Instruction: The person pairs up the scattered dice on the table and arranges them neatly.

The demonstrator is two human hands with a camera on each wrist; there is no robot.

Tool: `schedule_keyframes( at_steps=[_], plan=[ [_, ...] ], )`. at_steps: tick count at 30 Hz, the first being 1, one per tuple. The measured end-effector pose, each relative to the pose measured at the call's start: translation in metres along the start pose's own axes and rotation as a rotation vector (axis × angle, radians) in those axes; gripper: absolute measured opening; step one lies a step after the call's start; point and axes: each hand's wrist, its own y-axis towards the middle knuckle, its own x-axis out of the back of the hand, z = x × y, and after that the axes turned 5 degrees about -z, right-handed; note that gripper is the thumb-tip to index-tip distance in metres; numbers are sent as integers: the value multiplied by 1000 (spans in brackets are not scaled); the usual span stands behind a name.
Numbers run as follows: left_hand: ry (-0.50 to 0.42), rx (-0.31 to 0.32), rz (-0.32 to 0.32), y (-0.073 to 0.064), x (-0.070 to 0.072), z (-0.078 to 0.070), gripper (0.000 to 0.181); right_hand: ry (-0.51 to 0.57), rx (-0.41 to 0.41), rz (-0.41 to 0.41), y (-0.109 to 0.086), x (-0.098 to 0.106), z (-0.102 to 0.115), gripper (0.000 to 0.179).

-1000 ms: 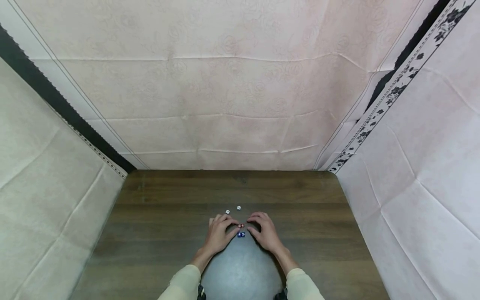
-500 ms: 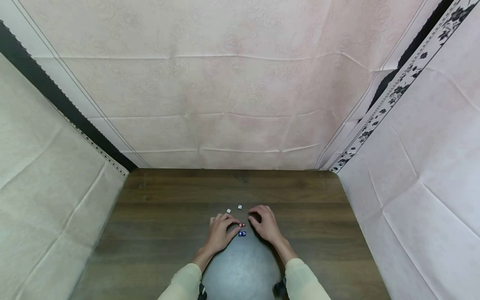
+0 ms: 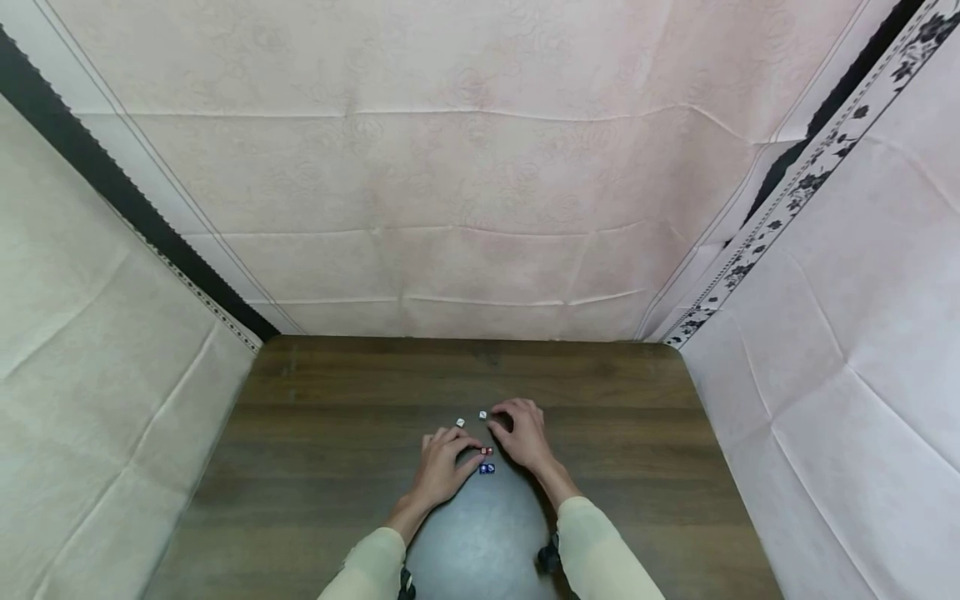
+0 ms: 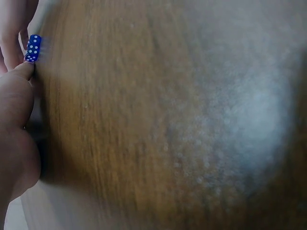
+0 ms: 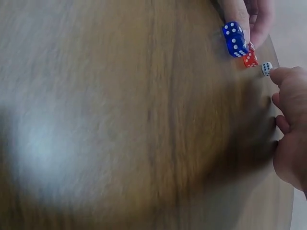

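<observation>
Two red dice [image 3: 487, 451] stand side by side on the table. My left hand [image 3: 441, 468] pinches the left one between thumb and index finger. Just nearer than them sit two blue dice [image 3: 487, 469], side by side and close to the left thumb; the right wrist view shows these blue dice [image 5: 234, 39] beside the red die [image 5: 250, 58]. My right hand [image 3: 523, 435] is beyond the red pair, its thumb and index finger bent and apart, tips close to the right side of a white die [image 3: 482, 415]. Contact with that die cannot be made out.
Another white die [image 3: 461, 422] lies to the left, just beyond the left hand's fingers. The wooden table [image 3: 337, 375] ends at a pale cloth wall [image 3: 465, 250] at the back, with more cloth on the left and right.
My right hand has left the right side of the red dice and moved away from me, to the farther white die. The left hand stays at the red dice.
</observation>
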Motion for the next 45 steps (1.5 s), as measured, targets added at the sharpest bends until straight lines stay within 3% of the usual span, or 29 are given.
schedule_keyframes(
  at_steps=[5, 13, 20, 26, 34, 41, 45],
  plan=[
    [1, -6, 5, 0, 2, -3, 18, -15, -19, -14, 3, -7, 3, 20],
    [37, -46, -61, -1, -1, -3, 18, -56, 2, -39, 5, -16, 1, 19],
    [36, -70, -75, -2, -4, 0, 16, -39, 72, -143, 3, -27, -9, 15],
    [25, -47, -60, -2, -4, 1, 16, -46, 117, -199, 2, -31, -11, 13],
    [46, -51, -61, -1, -4, 0, 16, -56, 93, -179, 2, -28, -8, 13],
    [56, -23, -33, 0, -3, -1, 17, 40, 91, -172, -2, -24, -14, 12],
    [43, -23, -37, 1, -2, -2, 17, 41, 112, -138, -9, -17, -14, 12]
  ],
)
